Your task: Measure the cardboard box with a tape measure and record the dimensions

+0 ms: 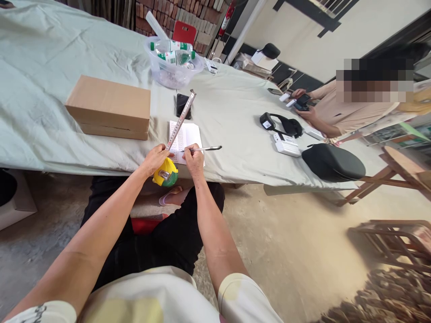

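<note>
My left hand (155, 158) pinches the steel blade of a tape measure (180, 121), which stretches away across a white notepad (186, 138) toward a black phone (182, 104). The yellow and green tape case (165, 174) hangs just below that hand at the table edge. My right hand (194, 157) is closed on a pen (205, 148), its tip on the notepad. A brown cardboard box (109, 106) lies to the left on the pale green tablecloth (232, 112).
A clear plastic bowl (173, 67) with bottles stands behind the phone. To the right lie a black headset (283, 125), white devices (287, 146) and a black cushion (332, 162). Another person (340, 112) sits at the far right holding a phone. Wooden stools (397, 175) stand beyond.
</note>
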`<state>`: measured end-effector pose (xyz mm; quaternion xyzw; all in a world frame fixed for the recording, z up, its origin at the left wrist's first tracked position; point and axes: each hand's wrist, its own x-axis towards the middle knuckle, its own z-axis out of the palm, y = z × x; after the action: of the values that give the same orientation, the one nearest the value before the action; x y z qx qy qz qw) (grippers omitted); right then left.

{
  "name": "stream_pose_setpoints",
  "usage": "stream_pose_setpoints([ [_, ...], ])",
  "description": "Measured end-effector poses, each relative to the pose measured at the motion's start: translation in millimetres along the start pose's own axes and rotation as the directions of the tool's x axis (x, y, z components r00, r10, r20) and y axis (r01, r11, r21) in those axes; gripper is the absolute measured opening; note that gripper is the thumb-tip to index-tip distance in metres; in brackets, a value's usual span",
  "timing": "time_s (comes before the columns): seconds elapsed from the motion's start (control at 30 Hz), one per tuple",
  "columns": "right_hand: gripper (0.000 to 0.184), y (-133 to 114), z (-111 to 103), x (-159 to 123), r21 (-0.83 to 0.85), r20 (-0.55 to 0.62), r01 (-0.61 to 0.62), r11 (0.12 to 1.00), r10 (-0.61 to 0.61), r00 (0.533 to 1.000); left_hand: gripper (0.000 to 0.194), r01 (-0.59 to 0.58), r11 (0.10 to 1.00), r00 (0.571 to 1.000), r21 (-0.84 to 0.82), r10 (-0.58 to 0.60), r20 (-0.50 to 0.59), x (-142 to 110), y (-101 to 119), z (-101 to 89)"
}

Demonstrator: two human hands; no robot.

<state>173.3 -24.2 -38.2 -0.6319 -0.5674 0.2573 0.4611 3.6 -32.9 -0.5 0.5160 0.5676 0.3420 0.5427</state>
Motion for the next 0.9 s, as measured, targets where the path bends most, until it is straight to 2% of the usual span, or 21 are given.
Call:
stream_pose_setpoints([
  [0.27,0.016,0.9,1.5,-0.4,-0.077,0.01,-0.001,0.997,0.002,1.0,0.008,0.005,1.0,1.0,0.014,-0.005,-0.012,-1.0,1.9,-0.3],
  [0.57,0.017,2.2,1.4,-0.5,-0.09,0.024,-0.003,0.996,0.005,1.0,0.007,0.01,0.999,1.0,0.046,-0.009,-0.019,-3.2,3.9,-1.0],
  [0.77,0.018,2.3,0.5,-1.7,-0.057,-0.06,0.02,0.998,-0.024,0.998,0.005,0.013,1.0,1.0,-0.011,-0.013,0.003,-1.7,2.1,-0.4],
  [0.9,0.017,1.7,-0.2,-2.6,-0.056,-0.061,0.018,0.998,-0.022,0.998,0.01,0.018,1.0,1.0,0.001,-0.018,-0.007,-1.3,1.7,-0.5],
])
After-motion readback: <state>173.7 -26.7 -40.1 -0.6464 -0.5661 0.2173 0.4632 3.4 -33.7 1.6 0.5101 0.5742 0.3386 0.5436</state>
